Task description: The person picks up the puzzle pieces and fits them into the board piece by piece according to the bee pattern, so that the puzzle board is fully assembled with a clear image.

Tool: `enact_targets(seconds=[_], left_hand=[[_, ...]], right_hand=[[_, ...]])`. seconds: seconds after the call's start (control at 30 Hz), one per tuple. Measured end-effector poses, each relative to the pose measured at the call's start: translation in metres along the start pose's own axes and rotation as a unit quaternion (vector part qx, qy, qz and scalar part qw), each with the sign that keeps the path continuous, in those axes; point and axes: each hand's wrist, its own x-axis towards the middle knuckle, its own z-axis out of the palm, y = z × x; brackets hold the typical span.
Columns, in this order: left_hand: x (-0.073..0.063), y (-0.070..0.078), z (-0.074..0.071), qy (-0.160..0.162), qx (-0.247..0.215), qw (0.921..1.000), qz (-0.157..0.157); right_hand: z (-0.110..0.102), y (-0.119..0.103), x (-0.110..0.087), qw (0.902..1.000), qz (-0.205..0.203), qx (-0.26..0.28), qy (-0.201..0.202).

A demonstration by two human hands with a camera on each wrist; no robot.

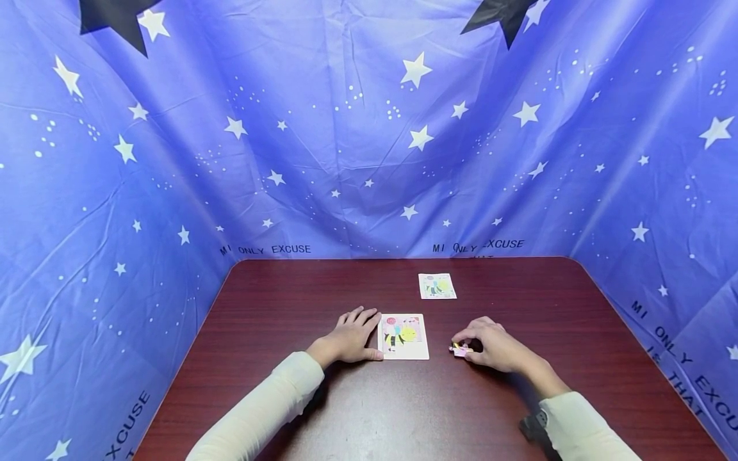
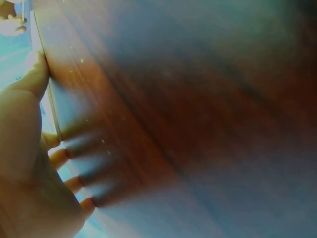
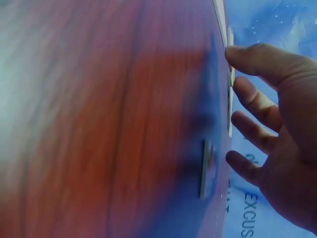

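A square picture board with a white border and a bee-like figure in black and yellow lies flat on the table. My left hand rests at its left edge, fingers spread and thumb at the lower corner. In the left wrist view the thumb lies along the board's thin edge. To the right of the board, my right hand holds a small pink, yellow and black puzzle piece between thumb and fingers, low over the table. Another flat piece shows below the fingers in the right wrist view.
Behind the board lies a small square card with a similar picture. The dark red wooden table is enclosed by a blue star-patterned curtain at the back and sides. A dark device sits at the right wrist.
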Motion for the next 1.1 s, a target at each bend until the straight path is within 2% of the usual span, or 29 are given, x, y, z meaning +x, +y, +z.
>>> enact_targets(seconds=[0.33,0.63,1.1], left_hand=[[-0.001,0.001,0.0,-0.001,0.001,1.0,0.002],[0.0,0.001,0.0,0.003,0.003,1.0,0.003],[-0.001,0.001,-0.002,0.001,0.001,1.0,0.003]], right_hand=[[0.01,-0.014,0.021,0.9993,-0.034,0.012,0.007],[0.015,-0.026,0.04,0.9988,-0.02,0.034,-0.03],[0.029,-0.052,0.071,0.9978,-0.031,0.028,-0.051]])
